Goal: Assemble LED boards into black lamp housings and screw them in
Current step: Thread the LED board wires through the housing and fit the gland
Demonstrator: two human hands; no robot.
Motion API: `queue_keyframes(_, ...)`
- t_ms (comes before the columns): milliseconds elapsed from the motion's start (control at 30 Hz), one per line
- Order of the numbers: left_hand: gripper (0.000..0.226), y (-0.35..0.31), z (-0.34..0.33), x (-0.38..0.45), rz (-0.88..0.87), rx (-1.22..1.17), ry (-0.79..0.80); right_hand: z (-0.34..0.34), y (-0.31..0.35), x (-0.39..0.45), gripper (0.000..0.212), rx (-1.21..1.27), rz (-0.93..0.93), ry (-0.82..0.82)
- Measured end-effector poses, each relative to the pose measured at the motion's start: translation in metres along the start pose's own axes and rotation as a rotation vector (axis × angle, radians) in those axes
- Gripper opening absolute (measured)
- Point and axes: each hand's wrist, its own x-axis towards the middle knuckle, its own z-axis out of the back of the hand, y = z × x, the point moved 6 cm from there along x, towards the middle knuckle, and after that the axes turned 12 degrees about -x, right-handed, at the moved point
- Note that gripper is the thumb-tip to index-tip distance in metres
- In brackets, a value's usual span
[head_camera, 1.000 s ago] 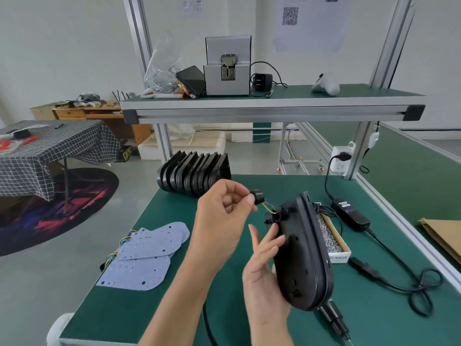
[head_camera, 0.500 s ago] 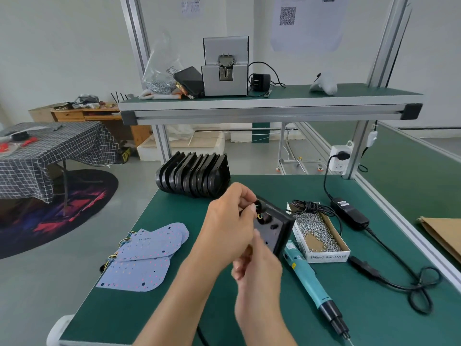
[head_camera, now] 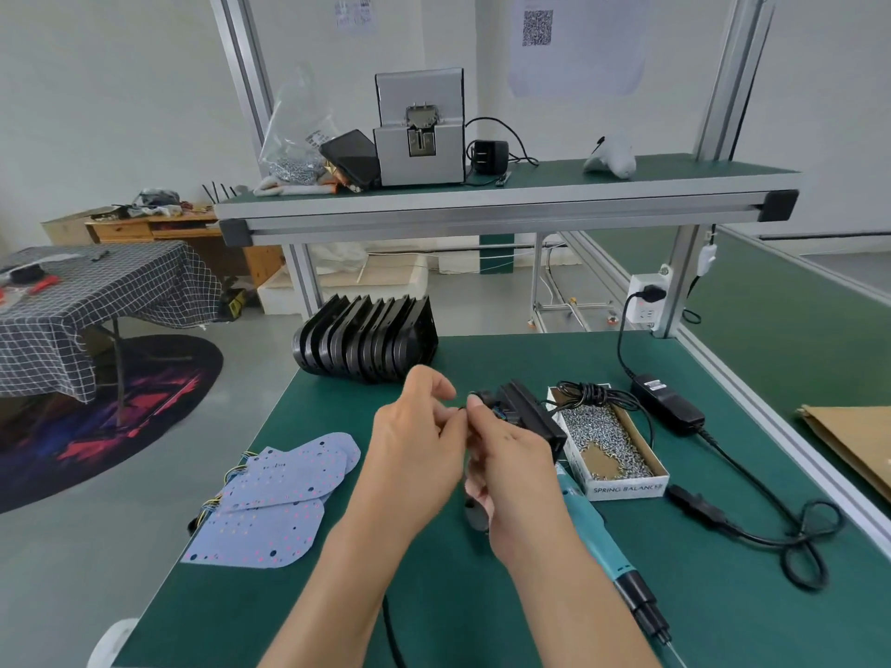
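Observation:
My right hand (head_camera: 513, 467) grips a black lamp housing (head_camera: 533, 414), held low over the green bench and seen nearly edge-on. My left hand (head_camera: 414, 441) pinches a small black plug (head_camera: 475, 395) on the thin wires at the housing's near end, and my right thumb touches that same spot. Much of the housing is hidden behind my right hand. A row of black housings (head_camera: 366, 339) stands on edge at the back left of the bench. Pale blue LED boards (head_camera: 282, 489) with coloured wires lie stacked at the left edge.
A teal electric screwdriver (head_camera: 600, 542) lies to the right of my right forearm, tip toward me. Behind it stand an open box of screws (head_camera: 610, 443), a power adapter (head_camera: 668, 402) and a looped cable (head_camera: 800, 537). A shelf (head_camera: 482, 209) with a screw feeder (head_camera: 419, 132) hangs overhead.
The housing has come down from upright in my right hand to low and edge-on. Both hands have closed together at its wire end, uncovering the screwdriver and screw box.

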Motion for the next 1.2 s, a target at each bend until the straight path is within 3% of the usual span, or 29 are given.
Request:
queue_keyframes(167,0.023,0.011,-0.002,-0.002,0.059,0.114,-0.071,-0.011,-0.007,0.001,0.016,0.252,-0.114,0.113)
queue_keyframes(300,0.026,0.016,-0.003,-0.005,0.111,0.148,-0.092,-0.015,-0.009,0.003,0.043,0.340,-0.144,0.181)
queue_keyframes(400,0.029,0.017,-0.006,-0.010,0.128,0.192,-0.090,-0.016,-0.010,0.006,0.048,0.330,-0.159,0.183)
queue_keyframes(633,0.023,0.029,-0.018,-0.026,0.177,0.181,-0.054,-0.011,-0.028,0.014,0.020,0.396,-0.280,0.076)
queue_keyframes(1200,0.021,0.030,-0.024,-0.047,0.234,0.194,-0.027,0.002,-0.035,0.051,0.022,0.245,-0.257,0.044)
